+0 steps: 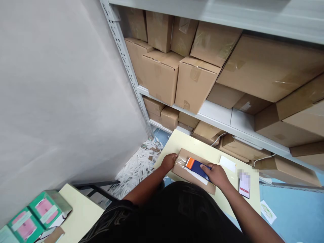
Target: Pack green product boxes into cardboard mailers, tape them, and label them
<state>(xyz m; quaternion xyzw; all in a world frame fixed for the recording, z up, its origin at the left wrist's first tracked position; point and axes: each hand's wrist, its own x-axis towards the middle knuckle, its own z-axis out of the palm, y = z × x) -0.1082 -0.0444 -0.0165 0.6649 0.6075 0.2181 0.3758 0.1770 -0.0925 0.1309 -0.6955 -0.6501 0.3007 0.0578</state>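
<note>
A flat brown cardboard box [182, 171] lies at a slant on the pale yellow table [174, 140], just in front of my body. Clear tape shines on its left end. My left hand [169, 162] is closed on that left end, with its fingertips partly hidden. In my right hand [215, 173] is a flat dark blue piece with an orange and white end [196, 168], its exact kind unclear. The thumb presses on top of it, over the box. Beneath it, a white label [199, 178] shows on the box.
Right of the box, a white card or pad [227, 163] and a phone [244, 185] lie on the table. Behind stands a shelf rack [220, 119] packed with cartons [162, 77]. Paper strips [134, 165] cover the floor at left. Green boxes [45, 209] occupy another table.
</note>
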